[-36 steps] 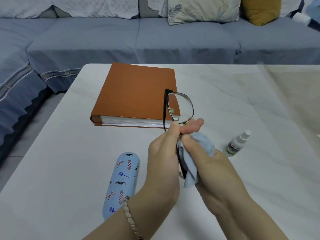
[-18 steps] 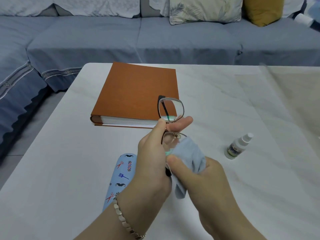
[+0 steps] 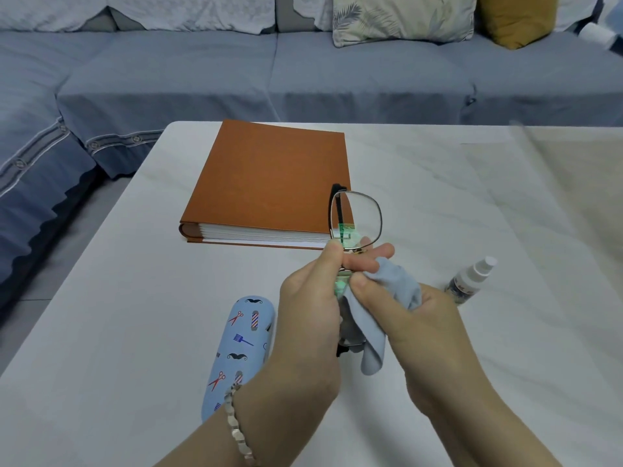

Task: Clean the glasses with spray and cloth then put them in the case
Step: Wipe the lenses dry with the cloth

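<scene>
My left hand [image 3: 312, 308] pinches the thin-framed glasses [image 3: 356, 215] at the bridge and holds them upright above the table. One lens stands clear above my fingers; the lower lens is wrapped in the pale blue cloth [image 3: 387, 315]. My right hand [image 3: 418, 328] presses that cloth around the lower lens between thumb and fingers. The light blue glasses case [image 3: 241, 345], printed with scissors and moustaches, lies closed on the table left of my left wrist. A small white spray bottle [image 3: 470, 279] rests tilted on the table just right of my right hand.
A thick orange-brown book [image 3: 269, 183] lies on the white marble table [image 3: 118, 315] behind the glasses. A blue-grey sofa [image 3: 303, 72] with cushions runs along the far and left sides.
The glasses have turned and risen a little, so the upper lens faces me more squarely. My right hand has shifted the cloth along the lower lens.
</scene>
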